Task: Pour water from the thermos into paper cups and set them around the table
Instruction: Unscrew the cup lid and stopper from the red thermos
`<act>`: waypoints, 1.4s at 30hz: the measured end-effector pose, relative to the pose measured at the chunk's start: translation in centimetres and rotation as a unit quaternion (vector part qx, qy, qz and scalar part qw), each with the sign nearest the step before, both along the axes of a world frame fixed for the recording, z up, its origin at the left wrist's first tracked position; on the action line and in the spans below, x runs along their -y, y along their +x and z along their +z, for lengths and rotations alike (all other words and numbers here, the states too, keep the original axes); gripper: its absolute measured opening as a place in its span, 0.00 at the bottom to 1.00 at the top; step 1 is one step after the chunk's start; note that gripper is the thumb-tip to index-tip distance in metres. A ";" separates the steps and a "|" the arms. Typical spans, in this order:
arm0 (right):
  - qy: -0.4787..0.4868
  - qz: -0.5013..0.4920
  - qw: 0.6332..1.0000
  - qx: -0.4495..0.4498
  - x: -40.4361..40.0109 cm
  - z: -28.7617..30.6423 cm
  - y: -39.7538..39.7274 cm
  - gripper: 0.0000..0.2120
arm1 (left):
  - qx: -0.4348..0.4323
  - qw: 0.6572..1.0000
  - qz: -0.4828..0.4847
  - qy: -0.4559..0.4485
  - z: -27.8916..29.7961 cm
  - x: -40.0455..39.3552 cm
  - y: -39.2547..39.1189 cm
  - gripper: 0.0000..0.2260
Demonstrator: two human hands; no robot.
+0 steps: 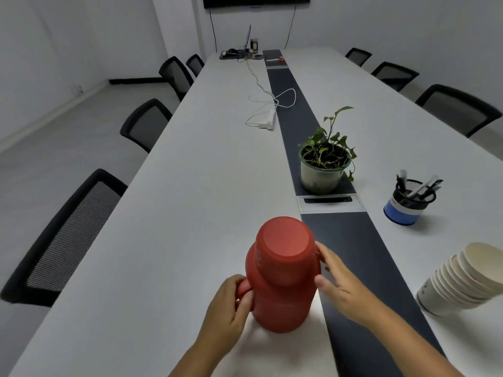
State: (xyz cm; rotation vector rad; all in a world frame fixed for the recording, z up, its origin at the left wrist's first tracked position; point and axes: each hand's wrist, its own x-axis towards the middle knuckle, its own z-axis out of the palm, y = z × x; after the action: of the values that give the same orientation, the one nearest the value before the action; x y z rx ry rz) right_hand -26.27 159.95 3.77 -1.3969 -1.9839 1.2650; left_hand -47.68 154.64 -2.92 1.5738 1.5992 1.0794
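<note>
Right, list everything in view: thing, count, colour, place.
thermos: one, red, near table end, lid on
cups: one stack, cream, near right, lying tilted
pen holder: one, black mesh and blue, right of strip
plant: one, green, pale pot, on dark strip
power strip: one, white, with cables, mid table
chairs: seven visible, black, both sides
table: one, white, dark centre strip
laptop: one, far end
left hand: grips thermos handle
right hand: touches thermos side
</note>
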 end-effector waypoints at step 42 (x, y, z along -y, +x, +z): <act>0.137 0.177 0.809 0.544 -3.5 10.7 -9.4 0.36 | -0.063 0.992 -0.101 -0.036 0.7 -1.6 -1.2 0.09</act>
State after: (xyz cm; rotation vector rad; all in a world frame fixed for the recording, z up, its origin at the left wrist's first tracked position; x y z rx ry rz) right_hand -35.68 163.41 14.42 -1.8501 -3.1042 0.1202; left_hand -48.86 156.22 -2.17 1.7419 1.5043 0.8204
